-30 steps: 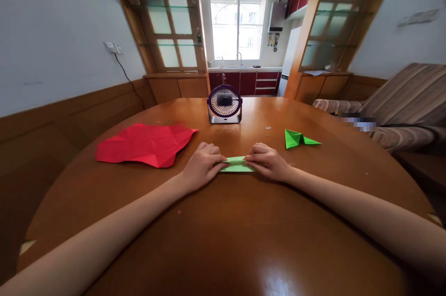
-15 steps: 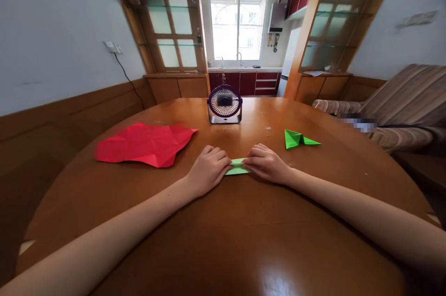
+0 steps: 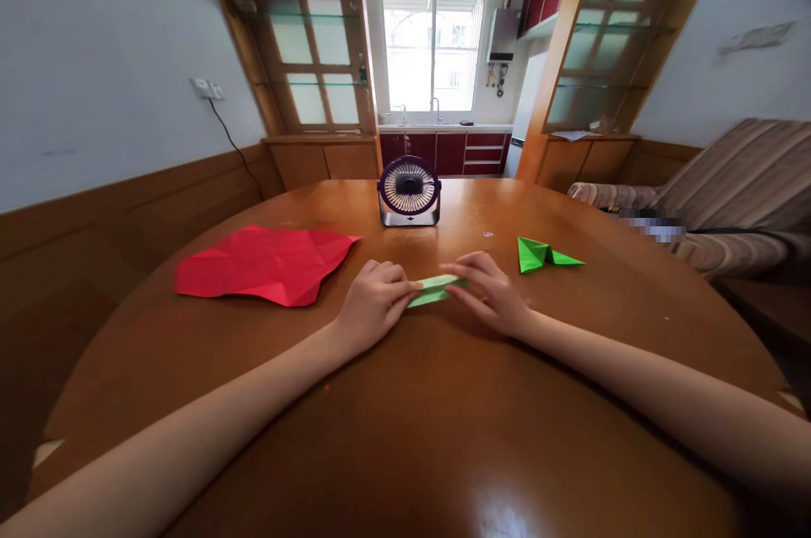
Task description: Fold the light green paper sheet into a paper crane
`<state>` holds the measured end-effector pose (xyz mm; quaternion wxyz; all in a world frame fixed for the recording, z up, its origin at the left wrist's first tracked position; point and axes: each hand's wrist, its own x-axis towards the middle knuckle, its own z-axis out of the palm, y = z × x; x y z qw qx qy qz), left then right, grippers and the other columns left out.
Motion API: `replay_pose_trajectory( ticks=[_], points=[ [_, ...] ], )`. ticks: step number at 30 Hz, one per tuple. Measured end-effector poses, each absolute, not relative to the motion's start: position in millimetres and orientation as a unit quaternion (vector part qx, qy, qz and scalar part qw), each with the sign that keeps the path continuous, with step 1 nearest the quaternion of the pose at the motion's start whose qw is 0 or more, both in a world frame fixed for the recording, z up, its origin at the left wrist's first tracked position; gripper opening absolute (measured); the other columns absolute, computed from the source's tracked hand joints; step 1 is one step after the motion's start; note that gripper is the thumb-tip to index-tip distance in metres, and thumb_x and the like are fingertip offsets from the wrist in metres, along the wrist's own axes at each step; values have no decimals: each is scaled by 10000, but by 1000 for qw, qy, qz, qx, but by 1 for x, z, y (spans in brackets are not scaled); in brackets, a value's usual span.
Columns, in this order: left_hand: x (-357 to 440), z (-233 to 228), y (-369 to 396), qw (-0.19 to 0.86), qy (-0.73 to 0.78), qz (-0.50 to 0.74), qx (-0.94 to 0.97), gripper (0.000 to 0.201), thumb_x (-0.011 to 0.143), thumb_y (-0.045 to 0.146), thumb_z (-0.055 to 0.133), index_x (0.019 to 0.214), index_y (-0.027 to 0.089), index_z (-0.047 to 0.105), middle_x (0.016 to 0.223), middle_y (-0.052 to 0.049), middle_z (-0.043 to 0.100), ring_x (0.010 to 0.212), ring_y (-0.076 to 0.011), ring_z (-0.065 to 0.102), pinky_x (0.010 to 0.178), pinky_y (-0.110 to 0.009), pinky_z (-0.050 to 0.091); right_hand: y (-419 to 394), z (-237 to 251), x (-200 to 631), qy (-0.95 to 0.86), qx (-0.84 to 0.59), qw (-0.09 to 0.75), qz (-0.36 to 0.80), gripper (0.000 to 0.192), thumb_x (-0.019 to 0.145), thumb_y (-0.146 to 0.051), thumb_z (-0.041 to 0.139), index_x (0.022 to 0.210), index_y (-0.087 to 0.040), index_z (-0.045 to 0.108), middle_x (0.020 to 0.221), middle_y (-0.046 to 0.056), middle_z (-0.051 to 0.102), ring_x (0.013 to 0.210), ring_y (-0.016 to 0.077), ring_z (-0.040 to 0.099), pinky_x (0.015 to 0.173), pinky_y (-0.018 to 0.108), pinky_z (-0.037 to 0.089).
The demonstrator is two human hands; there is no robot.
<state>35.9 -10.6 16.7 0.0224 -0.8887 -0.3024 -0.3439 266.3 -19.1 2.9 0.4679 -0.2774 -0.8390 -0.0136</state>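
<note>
A narrow folded strip of light green paper [image 3: 434, 290] lies between my two hands above the middle of the table, its right end tilted away from me. My left hand [image 3: 375, 301] is closed, thumb and fingers pinching the strip's left end. At the other end, my right hand [image 3: 491, 293] has the strip between its thumb and fingers, the thumb at the near edge and the fingers raised above the far edge. These fingers are more loosely spaced than those of the left. Part of each end is hidden by the fingers.
A creased red paper sheet [image 3: 266, 265] lies on the table [image 3: 405, 420] at the left. To the right rests a folded bright green paper piece [image 3: 533, 253]. Behind my hands stands a small purple fan [image 3: 410, 187]. A striped armchair [image 3: 748, 175] is beyond the table's right edge.
My right hand's fingers have loosened and spread from their tight press on the strip. The strip has tilted, its right end now farther back. My left hand still pinches its end.
</note>
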Motion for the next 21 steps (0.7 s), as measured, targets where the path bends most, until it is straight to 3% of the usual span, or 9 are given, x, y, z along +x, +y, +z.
replay_pose_trajectory(
  ticks=[3,6,8,12,16,21],
  points=[
    [36,20,-7,-207,-355,-434,-802,223,858,367,599,854,205,752,739,-38,643,684,-158,550,628,-286,403,-20,6,264,-760,-318,562,77,352,942,-307,480,1291,-260,492,1180,107,518,1088,231,510,912,416,446],
    [39,21,-8,-461,-373,-476,-649,257,779,430,676,850,192,744,732,-24,674,598,-137,561,544,-254,410,-17,2,260,-703,-323,611,171,381,924,-337,514,1294,-265,461,1160,98,539,1064,216,536,884,389,466],
    [43,23,-10,-566,-359,-485,-562,293,717,429,735,866,178,738,733,-28,689,584,-131,572,548,-250,433,-18,0,256,-687,-326,609,226,344,904,-343,550,1232,-250,506,1100,88,579,1008,203,563,871,373,468],
    [50,25,-15,-660,-316,-483,-481,292,635,353,813,822,145,728,718,-29,690,574,-103,573,556,-218,449,-27,-1,246,-678,-324,578,319,313,856,-358,620,1140,-232,576,1005,62,625,933,184,579,850,349,462],
    [59,21,-19,-686,-323,-463,-459,304,609,310,837,812,114,722,685,-30,688,548,-83,559,536,-190,430,-34,0,237,-648,-304,565,411,287,806,-370,676,1044,-225,607,939,32,628,860,160,573,804,323,464],
    [68,10,-23,-709,-329,-443,-439,266,637,278,826,803,102,715,673,-16,678,538,-65,546,534,-173,415,-30,-4,236,-611,-320,570,446,257,733,-379,739,852,-207,589,773,-13,580,703,125,520,694,285,439]
  ],
)
